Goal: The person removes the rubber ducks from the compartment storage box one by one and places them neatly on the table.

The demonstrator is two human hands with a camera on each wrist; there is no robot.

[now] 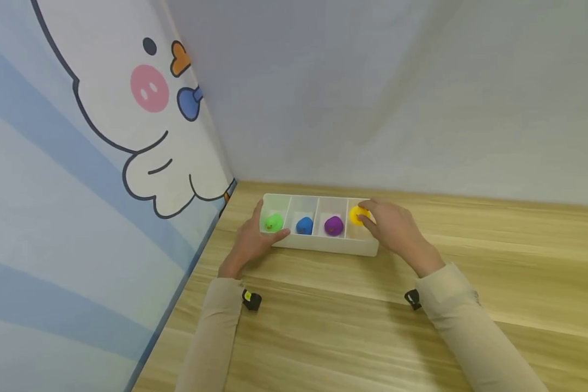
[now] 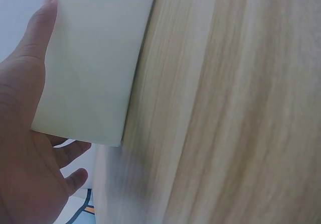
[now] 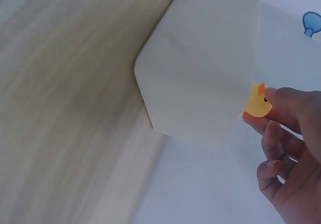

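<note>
Between the thumb and fingertips of my right hand point(image 1: 394, 226) I pinch a small yellow duck point(image 1: 356, 215), at about rim height over the right-end compartment of a white tray point(image 1: 330, 246); my left hand point(image 1: 251, 240) holds the tray's left end, thumb along the front wall, fingers round the end. The tray sits close to the back edge of the bench point(image 1: 323, 326), towards its back left corner, with a green duck point(image 1: 274, 222), a blue toy point(image 1: 304, 225) and a purple toy point(image 1: 334, 225) in the other compartments, one each. I judge the duck light, soft enough to dent, smooth and perhaps slippery, though hardly fragile. Its rounded sides look best to hold, lightly, fingertips high to clear the walls. The tray seems stiff but light, easily nudged, so gripping its end suits it.
</note>
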